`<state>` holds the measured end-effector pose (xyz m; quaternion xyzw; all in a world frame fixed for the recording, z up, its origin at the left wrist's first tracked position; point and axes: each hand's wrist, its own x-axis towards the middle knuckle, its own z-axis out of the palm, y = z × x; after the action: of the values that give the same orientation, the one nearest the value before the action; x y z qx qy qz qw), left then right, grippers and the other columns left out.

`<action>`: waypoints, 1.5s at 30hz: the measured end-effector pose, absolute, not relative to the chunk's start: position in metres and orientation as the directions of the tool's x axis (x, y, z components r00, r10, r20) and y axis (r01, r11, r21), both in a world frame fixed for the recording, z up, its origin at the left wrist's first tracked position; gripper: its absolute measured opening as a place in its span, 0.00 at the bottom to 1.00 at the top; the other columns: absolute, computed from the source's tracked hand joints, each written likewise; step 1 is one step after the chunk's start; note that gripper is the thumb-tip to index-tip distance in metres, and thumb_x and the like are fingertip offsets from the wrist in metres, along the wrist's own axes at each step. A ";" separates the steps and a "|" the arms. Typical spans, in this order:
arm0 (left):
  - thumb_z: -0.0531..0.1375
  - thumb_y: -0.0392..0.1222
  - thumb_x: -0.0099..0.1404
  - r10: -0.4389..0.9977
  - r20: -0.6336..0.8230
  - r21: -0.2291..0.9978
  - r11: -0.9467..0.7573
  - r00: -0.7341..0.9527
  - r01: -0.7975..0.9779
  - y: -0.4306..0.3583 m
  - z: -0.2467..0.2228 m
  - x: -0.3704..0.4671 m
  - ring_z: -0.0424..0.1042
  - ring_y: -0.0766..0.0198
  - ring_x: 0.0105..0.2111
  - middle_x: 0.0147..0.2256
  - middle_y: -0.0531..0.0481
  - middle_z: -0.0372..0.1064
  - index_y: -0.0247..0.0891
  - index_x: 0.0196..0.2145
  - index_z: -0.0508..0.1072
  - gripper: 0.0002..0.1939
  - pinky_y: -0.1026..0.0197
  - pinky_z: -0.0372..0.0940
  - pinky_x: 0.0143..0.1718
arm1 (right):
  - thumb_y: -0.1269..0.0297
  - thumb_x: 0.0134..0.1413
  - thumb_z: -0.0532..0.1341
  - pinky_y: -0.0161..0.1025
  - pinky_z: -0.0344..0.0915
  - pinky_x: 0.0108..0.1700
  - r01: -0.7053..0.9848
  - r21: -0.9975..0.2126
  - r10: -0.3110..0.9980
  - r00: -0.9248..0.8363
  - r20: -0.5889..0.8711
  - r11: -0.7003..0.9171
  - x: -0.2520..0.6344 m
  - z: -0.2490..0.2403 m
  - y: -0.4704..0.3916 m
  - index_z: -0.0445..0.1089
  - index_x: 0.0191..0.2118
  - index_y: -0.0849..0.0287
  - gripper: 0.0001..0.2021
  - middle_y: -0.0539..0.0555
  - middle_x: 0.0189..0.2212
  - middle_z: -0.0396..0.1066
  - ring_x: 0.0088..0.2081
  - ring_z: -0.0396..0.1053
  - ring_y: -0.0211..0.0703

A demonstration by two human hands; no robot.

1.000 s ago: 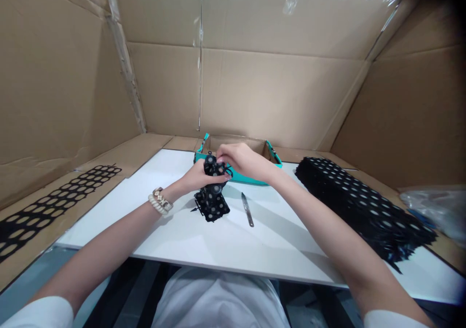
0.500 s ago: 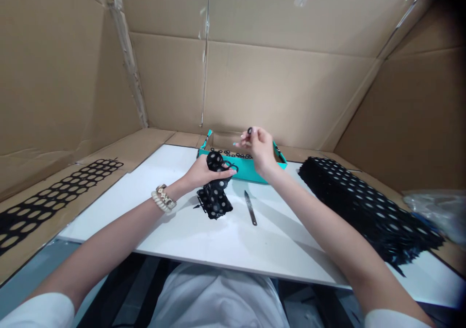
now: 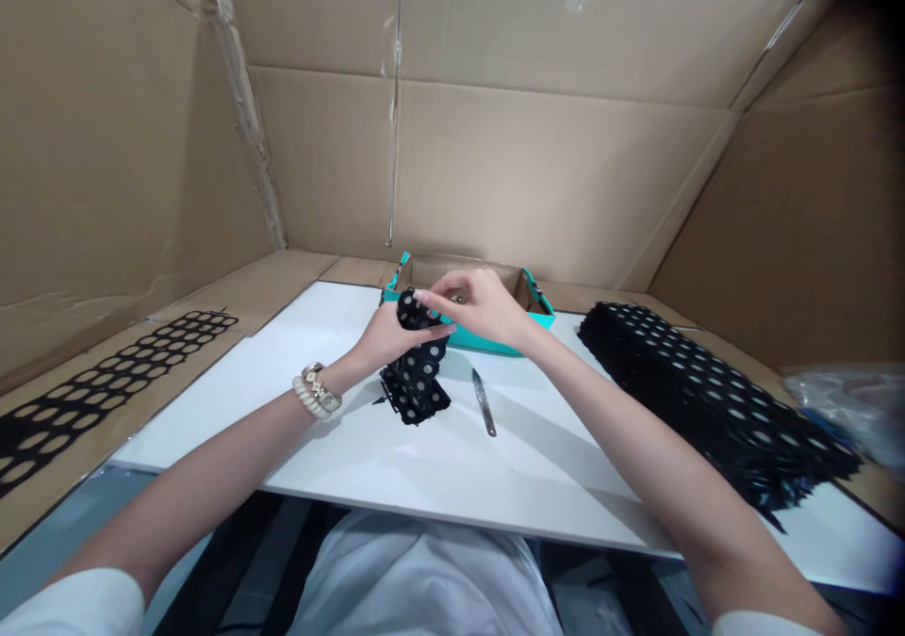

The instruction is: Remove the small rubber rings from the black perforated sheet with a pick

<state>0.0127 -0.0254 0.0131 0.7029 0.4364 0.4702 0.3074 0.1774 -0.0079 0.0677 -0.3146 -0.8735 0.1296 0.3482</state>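
Note:
A black sheet with rows of pale dots [image 3: 419, 386] is gripped near its top by my left hand [image 3: 393, 333], and its lower part rests on the white table. My right hand [image 3: 479, 304] reaches across to the sheet's upper end, thumb and finger pressed at its top edge. Behind both hands stands a turquoise box [image 3: 487, 342], its inside largely hidden by my right hand. A small metal blade [image 3: 484, 402] lies on the table just right of the sheet.
A thick stack of black dotted sheets [image 3: 699, 382] lies at the right, with clear plastic [image 3: 855, 410] beyond. At the left, a black lattice with large holes [image 3: 106, 382] lies on cardboard. Cardboard walls [image 3: 537, 174] surround the white table [image 3: 396, 476].
My right hand has moved left and down from above the box to the sheet's top. The small black ring it held is no longer visible. My left hand keeps its hold.

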 end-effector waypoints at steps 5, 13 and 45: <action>0.68 0.55 0.50 0.850 0.524 0.800 -0.514 0.056 0.309 -0.020 0.010 0.012 0.67 0.58 0.42 0.41 0.46 0.68 0.37 0.41 0.66 0.27 0.59 0.62 0.41 | 0.56 0.61 0.54 0.34 0.56 0.31 0.463 -0.409 0.611 -0.485 0.625 0.786 0.172 0.062 -0.007 0.67 0.28 0.61 0.16 0.52 0.25 0.68 0.28 0.63 0.37; 0.49 0.52 0.70 0.671 0.738 0.568 -0.674 0.069 0.472 -0.032 0.028 0.006 0.56 0.66 0.26 0.24 0.53 0.55 0.38 0.24 0.59 0.20 0.61 0.53 0.30 | 0.55 0.63 0.49 0.34 0.53 0.32 0.343 -0.481 0.590 -0.505 0.630 0.807 0.173 0.057 0.003 0.58 0.27 0.59 0.16 0.48 0.23 0.59 0.27 0.56 0.37; 0.46 0.55 0.70 0.788 0.613 0.738 -0.595 -0.051 -0.318 -0.009 0.015 0.009 0.63 0.67 0.26 0.26 0.48 0.65 0.37 0.20 0.56 0.25 0.64 0.62 0.32 | 0.60 0.53 0.61 0.32 0.52 0.30 -0.234 -0.964 0.841 -0.491 0.227 0.124 0.170 0.050 0.005 0.60 0.29 0.58 0.10 0.46 0.25 0.59 0.26 0.56 0.34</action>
<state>0.0094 -0.0092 0.0149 0.5617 0.2092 0.6941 0.3986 0.1697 0.0051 0.0502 -0.2499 -0.6080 0.6128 0.4385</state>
